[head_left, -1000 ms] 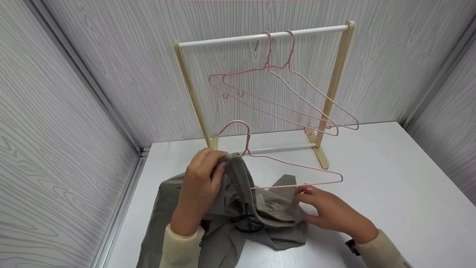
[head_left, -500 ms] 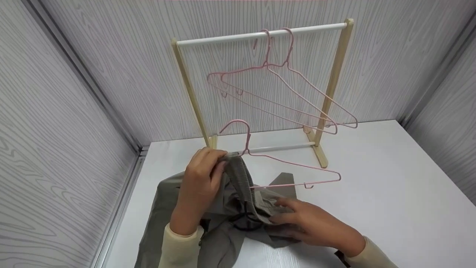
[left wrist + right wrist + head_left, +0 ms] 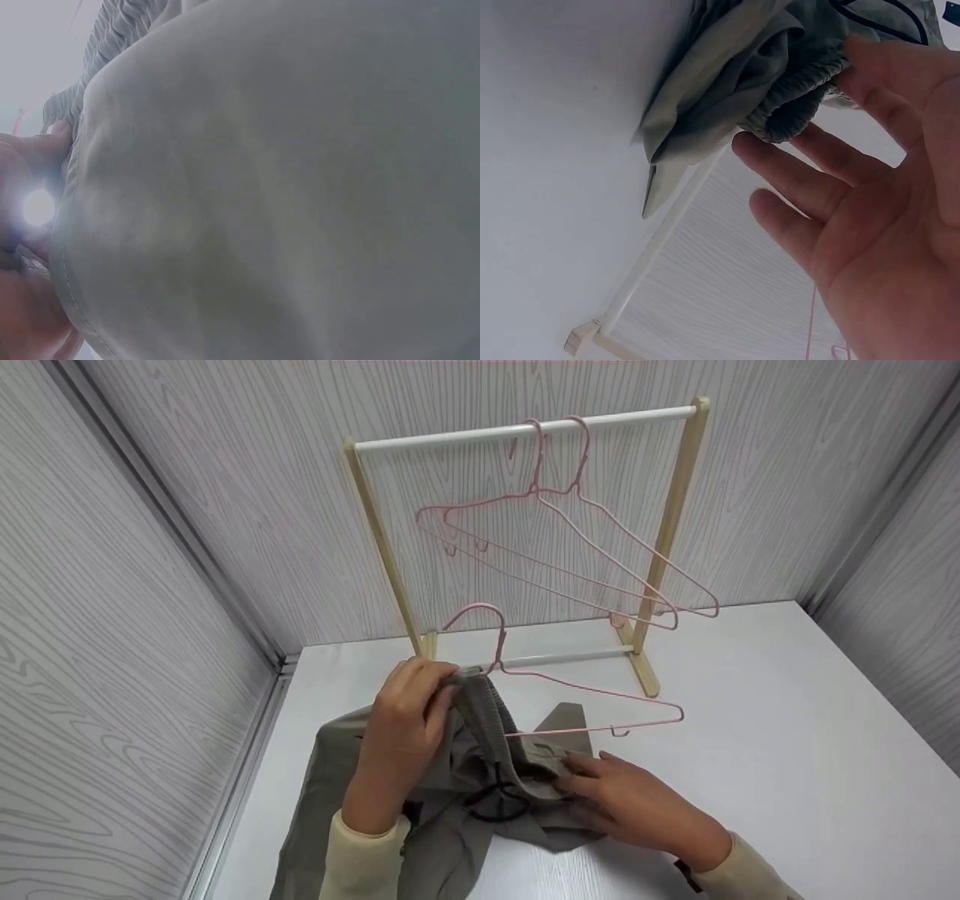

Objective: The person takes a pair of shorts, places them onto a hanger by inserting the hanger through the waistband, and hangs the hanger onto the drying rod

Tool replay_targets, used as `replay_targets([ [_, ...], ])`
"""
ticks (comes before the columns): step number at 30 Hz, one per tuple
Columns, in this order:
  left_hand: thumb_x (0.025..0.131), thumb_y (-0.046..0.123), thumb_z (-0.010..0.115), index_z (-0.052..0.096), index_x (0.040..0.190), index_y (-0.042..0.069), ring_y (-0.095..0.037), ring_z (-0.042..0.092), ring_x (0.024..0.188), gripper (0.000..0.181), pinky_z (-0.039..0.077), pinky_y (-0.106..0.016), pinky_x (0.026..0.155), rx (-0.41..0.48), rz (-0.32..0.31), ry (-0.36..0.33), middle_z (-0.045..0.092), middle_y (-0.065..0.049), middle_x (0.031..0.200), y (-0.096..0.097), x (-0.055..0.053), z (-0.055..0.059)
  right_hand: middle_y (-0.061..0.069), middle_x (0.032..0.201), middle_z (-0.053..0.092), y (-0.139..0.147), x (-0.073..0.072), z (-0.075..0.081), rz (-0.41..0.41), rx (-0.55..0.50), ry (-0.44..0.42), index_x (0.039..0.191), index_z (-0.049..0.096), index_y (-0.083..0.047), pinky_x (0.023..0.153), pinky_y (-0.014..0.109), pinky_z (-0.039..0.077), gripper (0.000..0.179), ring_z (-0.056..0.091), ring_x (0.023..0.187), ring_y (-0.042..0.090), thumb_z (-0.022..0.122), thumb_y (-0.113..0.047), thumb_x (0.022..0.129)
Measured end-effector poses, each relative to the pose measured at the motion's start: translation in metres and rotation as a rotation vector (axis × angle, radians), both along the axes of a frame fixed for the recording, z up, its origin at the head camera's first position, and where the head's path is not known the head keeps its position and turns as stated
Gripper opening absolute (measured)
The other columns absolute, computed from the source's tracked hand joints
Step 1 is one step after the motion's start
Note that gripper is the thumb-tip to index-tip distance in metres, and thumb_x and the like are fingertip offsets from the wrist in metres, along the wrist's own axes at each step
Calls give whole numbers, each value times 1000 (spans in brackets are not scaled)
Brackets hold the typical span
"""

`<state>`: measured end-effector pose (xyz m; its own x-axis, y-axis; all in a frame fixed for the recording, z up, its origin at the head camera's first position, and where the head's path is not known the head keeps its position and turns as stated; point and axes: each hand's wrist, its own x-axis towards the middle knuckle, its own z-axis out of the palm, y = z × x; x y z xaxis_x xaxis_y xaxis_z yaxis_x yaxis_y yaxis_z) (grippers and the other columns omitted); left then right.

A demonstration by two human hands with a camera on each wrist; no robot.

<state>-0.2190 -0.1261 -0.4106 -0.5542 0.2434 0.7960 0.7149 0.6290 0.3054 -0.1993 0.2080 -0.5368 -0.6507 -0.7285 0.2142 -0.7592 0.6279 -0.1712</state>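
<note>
Olive-grey pants [image 3: 322, 787] with a gathered elastic waistband [image 3: 487, 720] and a black drawstring [image 3: 496, 814] lie bunched on the table. My left hand [image 3: 405, 716] pinches the raised left end of the waistband. A pink wire hanger [image 3: 600, 690] stands upright there, its left part hidden inside the waistband and its right arm out in the open. At the waistband's right side, my right hand [image 3: 645, 810] pinches the edge between thumb and finger; its other fingers [image 3: 787, 172] extend loosely in the right wrist view. Pants fabric [image 3: 262, 187] fills most of the left wrist view.
Behind the hands stands a small rack with wooden posts [image 3: 671, 525] and a white rail [image 3: 450, 437]. Two more pink hangers [image 3: 555, 502] hang from it. The white table [image 3: 780, 735] meets pale wood-grain walls [image 3: 195, 510] at the back and sides.
My right hand has left the hanger's right end, moved down and left, and taken hold of the waistband, drawing it slightly inward. My left hand keeps its hold in the same place.
</note>
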Motion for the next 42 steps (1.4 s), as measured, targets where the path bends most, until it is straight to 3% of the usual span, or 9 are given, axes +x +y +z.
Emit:
replay_targets([
  [3,102,3,74,75,114,5,-24,68,99,12,58,-44,89,4,-1,4,72,-8,106,0,0,-1,12,154,60,2,-3,-3,-64,31,-17,146,66,-14,105,51,57,46,67,130,29,77,-22,102],
  [8,102,3,74,75,113,5,-24,68,98,12,58,-44,88,-1,-2,9,72,-9,105,-1,0,0,9,141,65,8,-9,-9,-129,32,-12,142,66,-6,98,46,60,43,71,120,24,73,-15,101],
  [12,103,4,74,75,114,6,-24,67,96,11,58,-43,87,-21,10,8,71,-9,105,-2,0,1,-2,115,68,13,-15,-13,-107,4,34,123,73,-14,84,40,60,27,67,98,13,79,-9,97],
  [16,103,5,73,75,113,7,-24,67,95,10,58,-43,85,-36,24,15,71,-9,104,-2,-1,0,-7,97,64,20,-19,-14,-111,-21,89,104,74,-20,72,35,56,28,59,83,9,92,-9,86],
  [19,103,5,73,75,113,7,-25,67,95,10,58,-43,86,-36,23,9,71,-9,104,-3,-1,0,-8,94,65,26,-23,-12,-130,-29,95,102,75,-21,70,34,57,30,61,81,8,95,-10,82],
  [30,102,2,74,76,111,6,-25,69,97,10,59,-43,87,-32,14,-12,72,-9,105,-4,-2,0,-8,99,76,68,-44,9,-196,-125,30,100,82,-15,79,39,62,23,73,92,10,87,3,88],
  [38,101,1,74,76,111,5,-26,69,99,11,59,-44,88,-32,3,-33,72,-10,105,-5,-2,-1,-8,102,77,94,-45,29,-249,-196,36,115,83,-14,78,39,61,29,73,92,9,83,3,93],
  [42,101,1,74,76,111,5,-24,69,98,10,59,-44,87,-42,-4,-42,73,-9,105,-5,-3,-1,-10,103,76,104,-45,33,-234,-243,61,110,80,-18,77,39,60,28,72,91,8,83,4,93],
])
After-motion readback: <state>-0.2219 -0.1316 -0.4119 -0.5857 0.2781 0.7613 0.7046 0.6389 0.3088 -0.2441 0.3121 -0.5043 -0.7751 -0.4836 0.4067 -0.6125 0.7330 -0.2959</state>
